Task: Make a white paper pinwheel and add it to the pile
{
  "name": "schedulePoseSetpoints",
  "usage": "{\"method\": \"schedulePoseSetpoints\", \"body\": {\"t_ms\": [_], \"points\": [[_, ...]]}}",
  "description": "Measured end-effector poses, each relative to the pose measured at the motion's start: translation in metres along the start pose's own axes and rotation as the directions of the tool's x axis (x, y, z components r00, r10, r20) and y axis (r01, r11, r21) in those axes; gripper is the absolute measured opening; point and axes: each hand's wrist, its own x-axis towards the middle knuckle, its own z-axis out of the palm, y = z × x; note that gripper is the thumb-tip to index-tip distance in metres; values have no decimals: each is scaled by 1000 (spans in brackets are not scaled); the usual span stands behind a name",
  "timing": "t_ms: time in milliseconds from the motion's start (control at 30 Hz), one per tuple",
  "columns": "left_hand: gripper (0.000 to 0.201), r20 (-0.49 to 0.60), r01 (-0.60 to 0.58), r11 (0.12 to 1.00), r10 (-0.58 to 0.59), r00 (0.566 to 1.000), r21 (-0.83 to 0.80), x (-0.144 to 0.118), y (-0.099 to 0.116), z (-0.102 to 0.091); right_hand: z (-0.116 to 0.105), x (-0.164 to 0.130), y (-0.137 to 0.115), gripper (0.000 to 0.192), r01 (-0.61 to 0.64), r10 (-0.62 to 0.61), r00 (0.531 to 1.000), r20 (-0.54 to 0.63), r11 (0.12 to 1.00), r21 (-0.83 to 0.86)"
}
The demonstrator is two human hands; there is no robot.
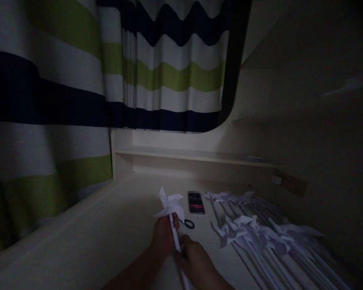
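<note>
Both hands grip one white paper pinwheel (170, 206) above the desk (115, 225), left hand (165, 235) and right hand (196, 262) with fingers clamped on its thin stick, likely the safest hold since the light, flimsy vanes look easily crushed.

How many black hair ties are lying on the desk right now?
1. The black hair tie lies on the desk, just right of the left hand holding the paper pinwheel, below the dark phone. Others may be hidden under the pinwheel pile.
</note>
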Motion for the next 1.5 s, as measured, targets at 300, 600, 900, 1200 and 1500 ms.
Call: {"method": "schedulePoseSetpoints", "body": {"t_ms": [300, 600, 900, 1200, 1500], "points": [[22, 193, 48, 995, -65, 979, 92, -14, -21, -1, -13, 4, 12, 23, -102, 80, 990, -116, 975, -196], [21, 216, -20, 864, -103, 971, 503, -18, -35, -4, -49, -27, 41, 19, -230, 153, 957, -248, 918, -324], [10, 196, -68, 770, -75, 978, 635, -16, -45, 0, -77, -69, 73, 21, -444, 309, 888, -340, 766, -465], [10, 227, -91, 735, -87, 970, 672, -15, -51, -4, -62, -83, 87, 26, -493, 389, 870, -303, 683, -539], [13, 262, -115, 710, -100, 960, 695, -12, -58, -8, -60, -90, 88, 27, -509, 394, 861, -323, 683, -524]]}}
